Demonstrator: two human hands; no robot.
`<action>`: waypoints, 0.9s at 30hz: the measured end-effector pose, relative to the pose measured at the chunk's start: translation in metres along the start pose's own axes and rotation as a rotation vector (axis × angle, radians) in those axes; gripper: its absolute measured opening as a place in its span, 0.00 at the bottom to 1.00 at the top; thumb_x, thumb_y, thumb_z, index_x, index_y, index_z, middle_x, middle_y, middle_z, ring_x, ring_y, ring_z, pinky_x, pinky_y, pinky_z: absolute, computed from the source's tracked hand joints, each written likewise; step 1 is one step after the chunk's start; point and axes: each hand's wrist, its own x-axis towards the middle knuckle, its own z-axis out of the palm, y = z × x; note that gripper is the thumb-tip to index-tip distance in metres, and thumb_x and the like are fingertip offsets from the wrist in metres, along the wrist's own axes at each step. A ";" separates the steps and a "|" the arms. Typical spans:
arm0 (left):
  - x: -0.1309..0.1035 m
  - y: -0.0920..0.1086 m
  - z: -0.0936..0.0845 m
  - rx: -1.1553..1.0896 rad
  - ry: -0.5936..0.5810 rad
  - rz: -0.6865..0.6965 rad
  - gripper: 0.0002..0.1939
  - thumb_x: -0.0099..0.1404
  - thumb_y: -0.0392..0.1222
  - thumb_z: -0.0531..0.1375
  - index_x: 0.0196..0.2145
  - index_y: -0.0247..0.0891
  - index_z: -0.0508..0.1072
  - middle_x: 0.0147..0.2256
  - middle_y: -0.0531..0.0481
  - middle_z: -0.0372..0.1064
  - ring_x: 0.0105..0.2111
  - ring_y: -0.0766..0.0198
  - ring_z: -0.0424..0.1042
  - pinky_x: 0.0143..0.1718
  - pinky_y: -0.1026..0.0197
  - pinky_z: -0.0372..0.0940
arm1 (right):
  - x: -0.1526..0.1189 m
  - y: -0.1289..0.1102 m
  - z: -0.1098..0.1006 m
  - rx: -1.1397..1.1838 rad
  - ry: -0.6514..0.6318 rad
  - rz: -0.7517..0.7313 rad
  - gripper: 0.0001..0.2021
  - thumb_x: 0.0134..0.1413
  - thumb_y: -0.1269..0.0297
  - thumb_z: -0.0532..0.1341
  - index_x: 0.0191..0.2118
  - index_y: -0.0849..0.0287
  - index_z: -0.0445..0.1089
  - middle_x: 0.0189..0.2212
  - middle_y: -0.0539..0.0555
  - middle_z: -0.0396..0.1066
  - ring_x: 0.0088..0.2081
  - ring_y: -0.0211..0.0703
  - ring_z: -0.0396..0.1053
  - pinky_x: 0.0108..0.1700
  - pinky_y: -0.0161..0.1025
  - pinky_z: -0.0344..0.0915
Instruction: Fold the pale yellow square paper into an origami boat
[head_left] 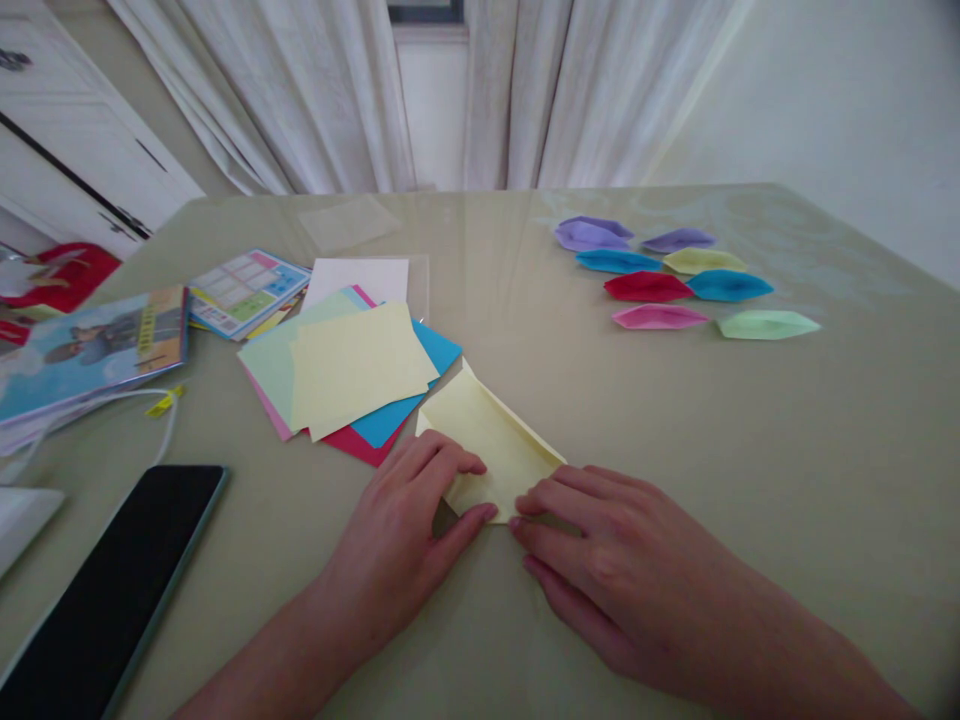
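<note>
A pale yellow sheet of paper (499, 430) lies on the table in front of me, with a raised fold along its upper right edge. My left hand (412, 505) holds its lower left part, thumb and fingers curved over the edge. On the lower right, my right hand (600, 550) grips the same paper, its fingertips at the near edge close to my left thumb. Just beyond my left hand is a fanned stack of coloured paper (360, 370), a pale yellow sheet on top, touching or nearly touching the folded one.
Several folded paper boats (649, 287) stand in rows at the back right of the table (510, 290). On the left are a black phone (127, 590), a white cable (171, 430), a picture book (97, 345) and a printed booklet (247, 290).
</note>
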 end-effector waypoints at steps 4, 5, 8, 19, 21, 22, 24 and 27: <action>-0.001 0.000 0.000 0.020 0.001 0.008 0.10 0.71 0.39 0.66 0.47 0.45 0.70 0.46 0.51 0.70 0.48 0.55 0.69 0.51 0.52 0.66 | 0.000 0.000 0.000 0.004 -0.007 -0.005 0.04 0.65 0.68 0.64 0.40 0.56 0.78 0.37 0.55 0.77 0.41 0.48 0.75 0.48 0.43 0.70; -0.001 0.000 0.000 0.023 -0.001 0.009 0.10 0.72 0.40 0.66 0.47 0.46 0.70 0.46 0.51 0.70 0.48 0.55 0.69 0.51 0.51 0.66 | 0.000 0.000 0.000 0.004 -0.007 -0.006 0.04 0.66 0.68 0.64 0.41 0.56 0.78 0.37 0.55 0.77 0.41 0.48 0.75 0.48 0.44 0.70; -0.001 0.000 0.001 0.031 -0.005 0.011 0.10 0.72 0.40 0.66 0.48 0.46 0.71 0.47 0.50 0.70 0.49 0.54 0.69 0.52 0.51 0.66 | 0.000 -0.001 0.000 -0.004 -0.012 -0.010 0.04 0.67 0.67 0.64 0.43 0.56 0.78 0.37 0.55 0.77 0.42 0.48 0.74 0.48 0.44 0.69; 0.003 -0.003 -0.008 -0.002 -0.104 0.043 0.08 0.77 0.36 0.59 0.51 0.46 0.72 0.47 0.50 0.70 0.50 0.56 0.69 0.53 0.52 0.65 | 0.003 -0.004 0.004 -0.026 0.012 0.008 0.04 0.67 0.69 0.65 0.38 0.57 0.78 0.36 0.51 0.75 0.39 0.47 0.73 0.45 0.46 0.67; 0.003 -0.001 -0.007 0.003 -0.102 0.041 0.07 0.78 0.38 0.57 0.51 0.44 0.72 0.47 0.49 0.69 0.49 0.55 0.69 0.53 0.51 0.65 | 0.003 -0.004 0.004 -0.014 0.002 0.012 0.06 0.68 0.68 0.64 0.38 0.56 0.78 0.36 0.51 0.75 0.40 0.47 0.73 0.45 0.46 0.67; 0.003 0.000 -0.005 0.022 -0.083 0.040 0.06 0.78 0.40 0.58 0.50 0.43 0.72 0.47 0.48 0.69 0.49 0.54 0.68 0.52 0.50 0.65 | 0.003 -0.005 0.004 -0.009 -0.007 0.016 0.06 0.68 0.68 0.64 0.38 0.56 0.78 0.37 0.51 0.75 0.41 0.47 0.73 0.45 0.46 0.67; 0.002 0.002 -0.002 0.075 -0.048 0.047 0.08 0.76 0.43 0.61 0.50 0.42 0.71 0.47 0.47 0.68 0.49 0.51 0.67 0.52 0.47 0.65 | 0.003 -0.005 0.003 -0.006 -0.019 0.019 0.05 0.68 0.67 0.64 0.39 0.56 0.79 0.37 0.52 0.75 0.42 0.48 0.73 0.45 0.47 0.67; 0.001 0.000 -0.001 0.107 -0.056 0.073 0.10 0.75 0.42 0.61 0.52 0.43 0.71 0.48 0.47 0.68 0.49 0.51 0.66 0.52 0.47 0.65 | 0.003 -0.005 0.003 -0.013 -0.013 0.021 0.06 0.68 0.66 0.65 0.39 0.56 0.79 0.37 0.52 0.75 0.41 0.48 0.73 0.45 0.47 0.67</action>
